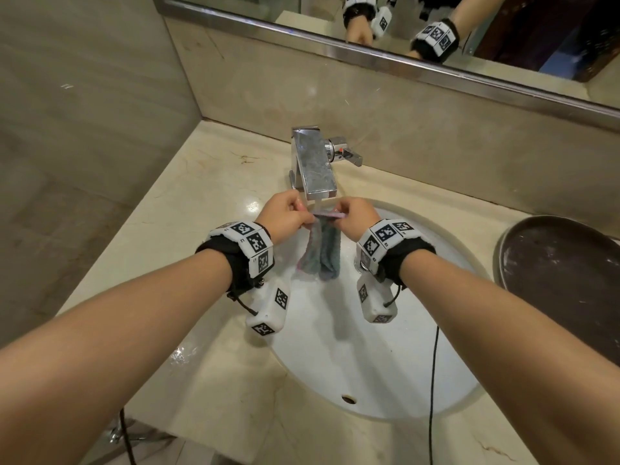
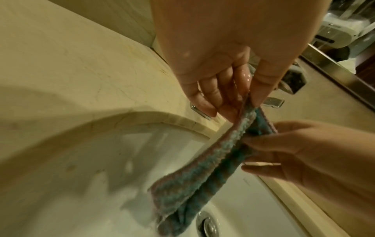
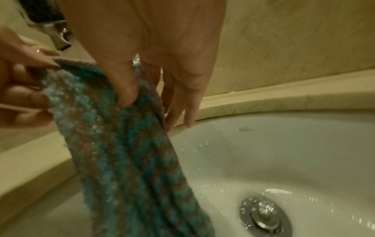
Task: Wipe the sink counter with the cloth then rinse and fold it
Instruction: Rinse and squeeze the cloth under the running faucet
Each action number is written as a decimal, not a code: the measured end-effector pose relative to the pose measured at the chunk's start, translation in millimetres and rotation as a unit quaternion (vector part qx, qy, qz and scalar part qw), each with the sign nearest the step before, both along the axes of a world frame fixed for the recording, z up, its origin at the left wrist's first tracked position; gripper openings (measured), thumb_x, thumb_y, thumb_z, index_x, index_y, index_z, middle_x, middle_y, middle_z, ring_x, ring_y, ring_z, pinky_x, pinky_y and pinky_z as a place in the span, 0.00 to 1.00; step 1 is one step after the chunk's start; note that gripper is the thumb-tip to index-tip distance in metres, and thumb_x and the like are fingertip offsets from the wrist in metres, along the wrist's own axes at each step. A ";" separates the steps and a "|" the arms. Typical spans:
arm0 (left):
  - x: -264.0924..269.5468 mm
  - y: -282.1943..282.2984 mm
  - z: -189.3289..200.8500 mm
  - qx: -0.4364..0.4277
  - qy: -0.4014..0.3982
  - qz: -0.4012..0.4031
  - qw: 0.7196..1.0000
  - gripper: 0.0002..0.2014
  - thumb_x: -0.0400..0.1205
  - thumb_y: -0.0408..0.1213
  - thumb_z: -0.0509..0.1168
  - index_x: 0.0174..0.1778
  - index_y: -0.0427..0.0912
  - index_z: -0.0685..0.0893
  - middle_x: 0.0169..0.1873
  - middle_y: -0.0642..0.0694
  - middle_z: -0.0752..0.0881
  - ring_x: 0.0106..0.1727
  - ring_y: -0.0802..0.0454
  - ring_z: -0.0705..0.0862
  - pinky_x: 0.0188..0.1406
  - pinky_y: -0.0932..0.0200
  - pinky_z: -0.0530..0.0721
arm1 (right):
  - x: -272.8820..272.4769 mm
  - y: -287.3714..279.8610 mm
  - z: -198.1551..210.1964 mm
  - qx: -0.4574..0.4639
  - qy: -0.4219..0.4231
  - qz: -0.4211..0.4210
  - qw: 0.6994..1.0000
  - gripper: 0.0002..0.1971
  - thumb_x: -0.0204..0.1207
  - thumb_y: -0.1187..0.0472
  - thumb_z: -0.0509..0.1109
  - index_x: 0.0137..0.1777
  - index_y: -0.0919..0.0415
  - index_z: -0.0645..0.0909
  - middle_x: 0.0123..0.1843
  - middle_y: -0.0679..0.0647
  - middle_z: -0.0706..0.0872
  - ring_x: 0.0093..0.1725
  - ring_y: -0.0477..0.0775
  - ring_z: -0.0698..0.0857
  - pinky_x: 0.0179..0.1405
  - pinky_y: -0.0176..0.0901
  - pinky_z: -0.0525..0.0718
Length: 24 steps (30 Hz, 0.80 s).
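Closest to my head view are my two bare forearms, reaching in over the front rim of the sink (image 1: 446, 402), each wrist wrapped in a black band with white marker blocks. Past them, my left hand (image 1: 281, 212) and right hand (image 1: 356, 219) meet just in front of the faucet (image 1: 313, 166) spout, close together but not touching. Both are closed on the cloth (image 1: 320, 255): each pinches a top corner between thumb and fingers, so the upper hem stretches short and taut between them right under the spout.

From that hem the cloth hangs straight down into the sink, below both hands, gathered into a narrow, folded strip of teal and pinkish stripes. In the left wrist view the left hand (image 2: 221, 77) pinches the hem with thumb against fingertips, skin wet, and the cloth (image 2: 194, 176) trails down toward the drain (image 2: 209, 224), its lower end near it; I cannot tell whether it touches the basin. The right hand (image 2: 300, 154) holds the far edge there.

In the right wrist view the right hand (image 3: 154, 67) has its thumb pressed on the front of the cloth (image 3: 121, 152). The basin round the drain (image 3: 263, 214) is wet with droplets.

A dark round tray (image 1: 563, 283) sits on the counter (image 1: 188, 203) to the right of the sink.
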<state>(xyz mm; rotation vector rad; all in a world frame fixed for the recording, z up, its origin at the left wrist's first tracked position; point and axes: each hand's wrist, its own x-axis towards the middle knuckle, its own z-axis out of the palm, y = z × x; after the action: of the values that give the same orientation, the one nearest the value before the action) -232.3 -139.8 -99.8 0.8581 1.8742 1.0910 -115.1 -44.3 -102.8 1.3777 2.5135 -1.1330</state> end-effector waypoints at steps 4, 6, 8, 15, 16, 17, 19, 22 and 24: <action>-1.9 -8.0 -9.0 -0.028 0.026 -0.020 0.999 0.13 0.74 0.26 0.69 0.32 0.44 0.73 0.30 0.48 0.81 0.31 0.59 0.80 0.28 0.75 0.75 | -8.8 -7.6 10.2 0.000 0.077 -0.014 0.997 0.06 0.75 0.71 0.64 0.39 0.60 0.77 0.33 0.54 0.78 0.42 0.55 0.77 0.33 0.40 0.73; -2.7 -8.4 -8.0 -0.030 0.031 -0.044 0.998 0.11 0.73 0.29 0.72 0.42 0.43 0.76 0.34 0.52 0.79 0.35 0.58 0.78 0.33 0.71 0.74 | -13.4 -12.0 17.9 -0.029 0.094 -0.001 0.995 0.05 0.74 0.72 0.65 0.42 0.63 0.81 0.37 0.55 0.81 0.44 0.54 0.79 0.33 0.36 0.74; -2.6 -5.7 -5.3 -0.016 0.032 -0.061 0.997 0.16 0.72 0.28 0.73 0.53 0.42 0.77 0.41 0.52 0.80 0.40 0.56 0.79 0.39 0.70 0.76 | -14.9 -13.8 23.1 -0.054 0.104 -0.011 0.993 0.04 0.73 0.71 0.69 0.47 0.66 0.82 0.46 0.60 0.84 0.47 0.54 0.81 0.36 0.35 0.76; 0.7 3.4 1.7 0.024 -0.007 -0.030 0.999 0.16 0.74 0.31 0.72 0.58 0.38 0.85 0.50 0.38 0.89 0.52 0.44 0.86 0.63 0.48 0.83 | -9.0 -15.3 18.5 -0.069 0.134 -0.003 0.989 0.33 0.69 0.72 0.74 0.73 0.65 0.66 0.65 0.60 0.82 0.64 0.58 0.82 0.61 0.41 0.78; 1.7 3.8 1.4 0.024 0.003 -0.031 0.999 0.16 0.74 0.31 0.72 0.58 0.38 0.84 0.52 0.37 0.89 0.51 0.44 0.86 0.63 0.48 0.83 | -8.3 -15.9 16.8 -0.071 0.138 -0.004 0.988 0.34 0.68 0.73 0.74 0.74 0.64 0.66 0.65 0.61 0.83 0.64 0.58 0.82 0.60 0.42 0.79; 2.2 4.0 0.8 0.022 0.019 -0.030 0.999 0.17 0.74 0.32 0.72 0.59 0.38 0.84 0.53 0.37 0.89 0.51 0.45 0.86 0.63 0.47 0.82 | -7.8 -16.1 15.4 -0.074 0.141 -0.008 0.987 0.34 0.68 0.73 0.74 0.74 0.64 0.66 0.64 0.61 0.83 0.63 0.59 0.82 0.58 0.41 0.79; 0.9 4.4 -1.8 0.012 0.040 -0.021 0.999 0.18 0.73 0.33 0.73 0.60 0.38 0.83 0.53 0.39 0.88 0.52 0.43 0.85 0.64 0.47 0.82 | -7.0 -15.1 13.9 -0.076 0.142 -0.012 0.987 0.34 0.68 0.74 0.75 0.74 0.64 0.66 0.64 0.61 0.83 0.63 0.58 0.83 0.56 0.38 0.78; -1.1 2.1 -4.4 -0.005 0.056 -0.021 0.998 0.20 0.74 0.36 0.72 0.62 0.37 0.81 0.51 0.46 0.85 0.50 0.50 0.83 0.59 0.57 0.81 | -8.1 -13.4 13.4 -0.078 0.144 -0.003 0.986 0.33 0.65 0.72 0.77 0.71 0.65 0.69 0.63 0.61 0.84 0.62 0.59 0.83 0.63 0.44 0.80; -1.6 0.8 -6.3 0.004 0.045 -0.039 0.998 0.18 0.77 0.33 0.70 0.63 0.35 0.80 0.49 0.44 0.85 0.45 0.56 0.85 0.54 0.63 0.84 | -8.9 -12.5 12.4 -0.089 0.160 -0.002 0.983 0.32 0.64 0.72 0.78 0.69 0.65 0.72 0.63 0.62 0.85 0.63 0.60 0.83 0.68 0.52 0.80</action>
<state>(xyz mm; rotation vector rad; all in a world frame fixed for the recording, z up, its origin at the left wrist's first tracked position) -233.8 -139.0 -106.1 0.9907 1.8951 1.0272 -124.0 -56.8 -90.4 1.2410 2.5290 -1.6539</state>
